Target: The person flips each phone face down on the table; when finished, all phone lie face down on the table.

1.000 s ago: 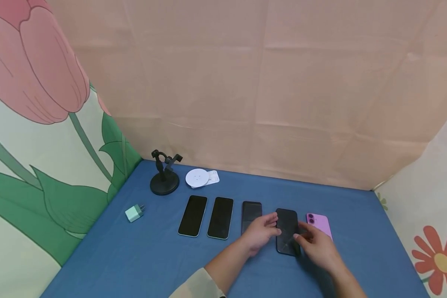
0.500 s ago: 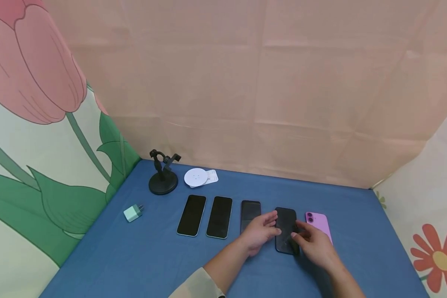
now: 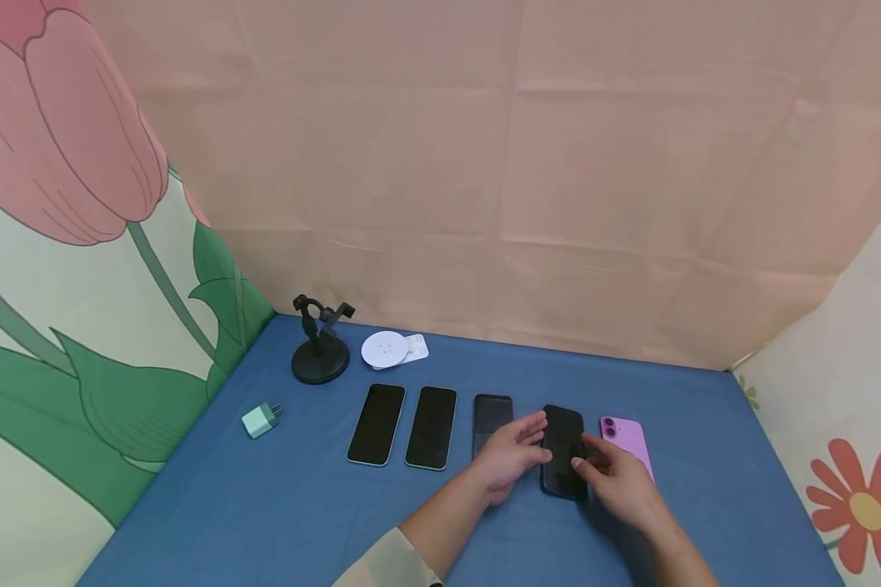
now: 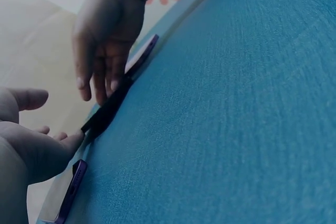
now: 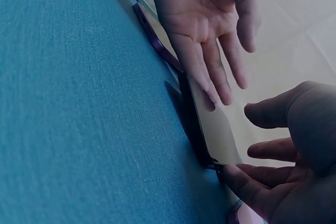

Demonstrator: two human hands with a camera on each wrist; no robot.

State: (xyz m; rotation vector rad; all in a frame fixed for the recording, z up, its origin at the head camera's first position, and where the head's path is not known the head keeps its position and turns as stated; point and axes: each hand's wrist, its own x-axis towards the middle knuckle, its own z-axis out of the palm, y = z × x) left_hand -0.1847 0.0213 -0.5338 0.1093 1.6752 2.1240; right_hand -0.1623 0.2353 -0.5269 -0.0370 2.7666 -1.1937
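A black-screened smartphone (image 3: 564, 444) lies between my two hands, screen up. My left hand (image 3: 510, 461) touches its left edge with straight fingertips, thumb apart. At its right edge, my right hand (image 3: 620, 483) touches with extended fingers; in the right wrist view the right thumb stays off the phone (image 5: 214, 129). Both wrist views show a dark gap below the phone (image 4: 107, 114), so it seems slightly raised from the cloth. Partly behind my left hand lies a dark phone (image 3: 493, 416). Right of my right hand, a pink phone (image 3: 629, 440) lies back up.
Two more black-screened phones, the left one (image 3: 376, 424) and its neighbour (image 3: 431, 428), lie further left on the blue tablecloth (image 3: 301, 505). Behind them are a white disc (image 3: 384, 348) on a white card (image 3: 416, 348) and a black stand (image 3: 319, 350). A plug adapter (image 3: 260, 420) lies far left.
The phone between my hands has risen slightly in the head view. Both hands keep nearly the same pose. The whole scene has shifted a little left.
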